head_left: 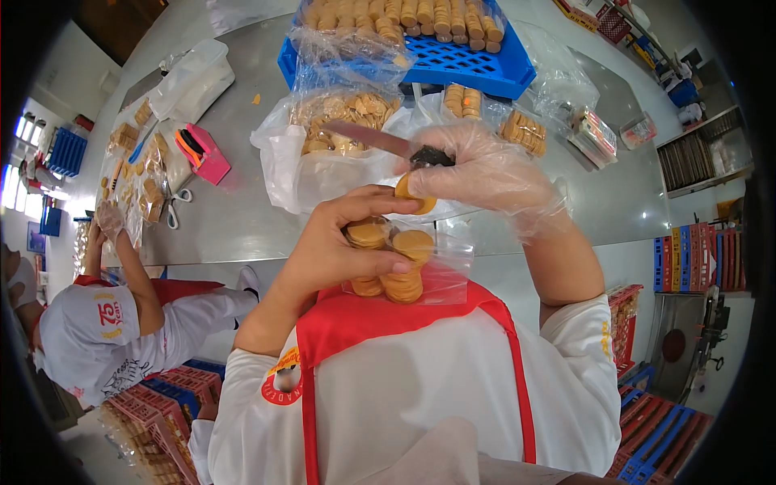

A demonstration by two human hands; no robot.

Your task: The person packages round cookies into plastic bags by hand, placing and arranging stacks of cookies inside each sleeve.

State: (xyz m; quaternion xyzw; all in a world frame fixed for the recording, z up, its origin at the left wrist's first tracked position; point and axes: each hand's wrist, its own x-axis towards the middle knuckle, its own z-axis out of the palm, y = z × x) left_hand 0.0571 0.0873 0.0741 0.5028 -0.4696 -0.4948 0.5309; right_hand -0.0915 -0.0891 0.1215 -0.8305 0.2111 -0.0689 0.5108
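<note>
My left hand (335, 234), bare, is wrapped around a clear plastic bag (453, 271) with two stacks of round biscuits (402, 284) in it. In a clear plastic glove, my right hand (489, 174) grips a knife (372, 137) by its dark handle, the blade pointing left. A single round biscuit (417, 196) is at the fingertips of both hands, just above the bag's stacks; which hand bears it I cannot tell. Beyond the blade, broken biscuit pieces (347, 117) lie in an open white plastic bag (279, 158).
A blue crate (477, 77) with rows of biscuits stands at the back. Packed biscuits (524, 133) lie right. A pink holder (212, 162), scissors (175, 208) and a clear tub (194, 81) are left, where a co-worker (105, 323) handles biscuits at the steel table (242, 230).
</note>
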